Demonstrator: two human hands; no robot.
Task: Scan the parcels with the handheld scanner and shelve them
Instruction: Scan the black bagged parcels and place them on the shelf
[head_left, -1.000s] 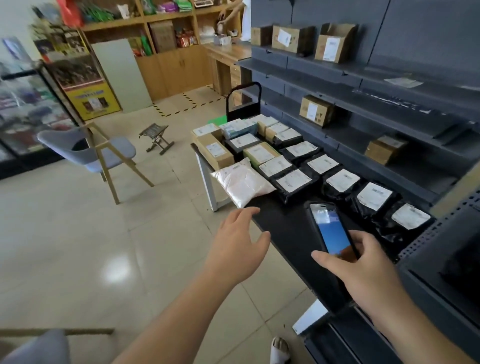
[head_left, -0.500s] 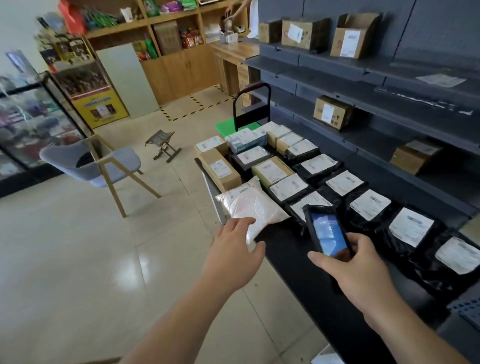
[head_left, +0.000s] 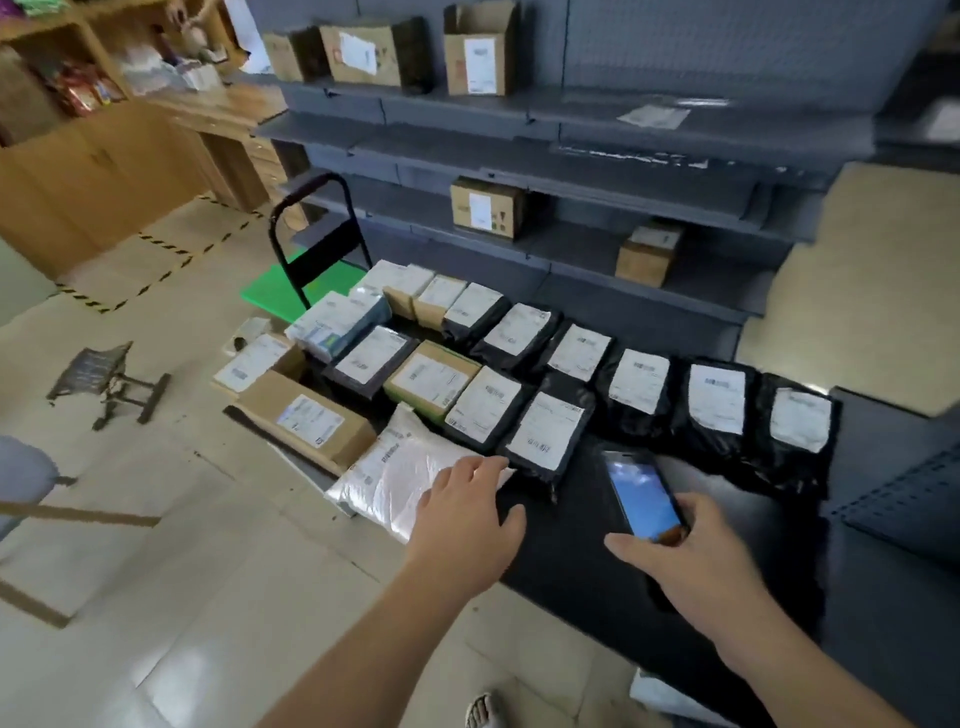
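Grey shelving (head_left: 623, 156) fills the far wall, with a few cardboard boxes (head_left: 485, 208) on its levels, and a black table (head_left: 571, 545) stands in front of it, covered in rows of parcels (head_left: 519, 374). Most parcels are black bags with white labels; a few are brown boxes, and one white bag (head_left: 395, 467) lies at the near left corner.

The left hand (head_left: 467, 525) reaches forward, palm down, fingers straight and slightly spread, its fingertips (head_left: 488, 465) over the near edge of the white bag; whether they touch it seems likely but is hard to tell. The right hand (head_left: 696, 556) grips the scanner (head_left: 641, 493), fingers curled round its lower end, holding it tilted above the bare near part of the table just right of the left hand. The scanner is a dark phone-like slab with a lit blue screen; its lower end is hidden in the grip.

On the floor to the far left stand a black-handled trolley with a green deck (head_left: 291, 291) and a small stool (head_left: 109, 379). Label print is too blurred to read.
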